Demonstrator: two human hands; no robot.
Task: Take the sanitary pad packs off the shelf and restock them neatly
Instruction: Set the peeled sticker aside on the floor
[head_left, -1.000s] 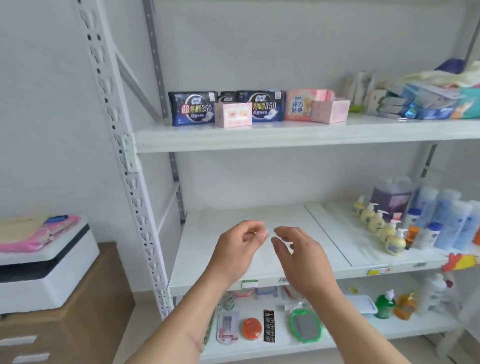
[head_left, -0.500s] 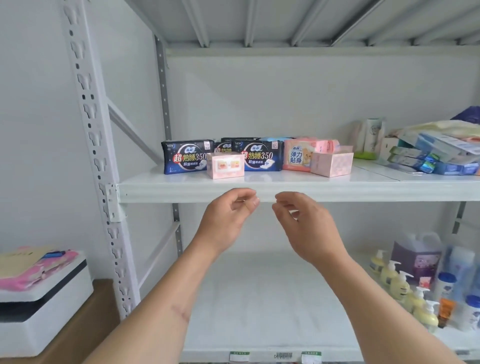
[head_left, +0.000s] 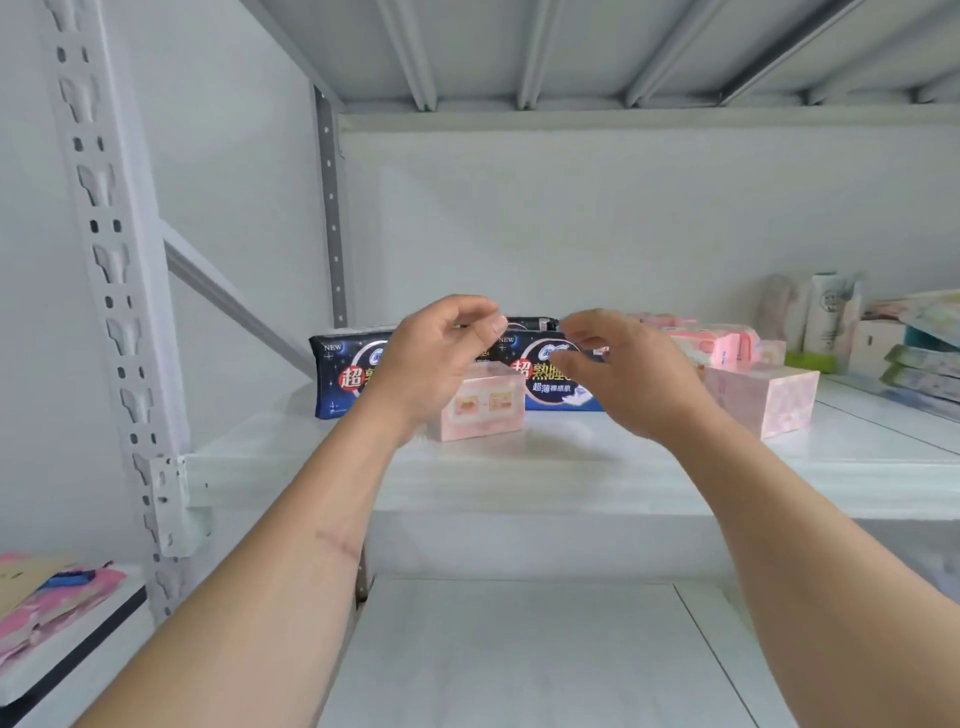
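On the white upper shelf (head_left: 519, 467) stand two dark blue sanitary pad packs, one at the left (head_left: 343, 376) and one in the middle (head_left: 545, 379), partly hidden by my hands. A small pink box (head_left: 483, 408) sits in front of them. A second pink box (head_left: 763, 402) and pink packs (head_left: 711, 345) lie to the right. My left hand (head_left: 431, 358) hovers above the small pink box with loosely curled fingers, holding nothing. My right hand (head_left: 618, 374) hangs in front of the middle blue pack, fingers relaxed, also holding nothing.
A perforated white upright (head_left: 111, 291) bounds the shelf on the left. Bottles (head_left: 826, 319) and stacked packets (head_left: 919, 358) crowd the right end. The lower shelf board (head_left: 519, 654) lies below my arms. A white box with pink items (head_left: 47, 603) sits at the far left.
My view has tilted upward and both hands have risen from the lower shelf level to the upper shelf, now reaching in front of the blue packs and the small pink box.
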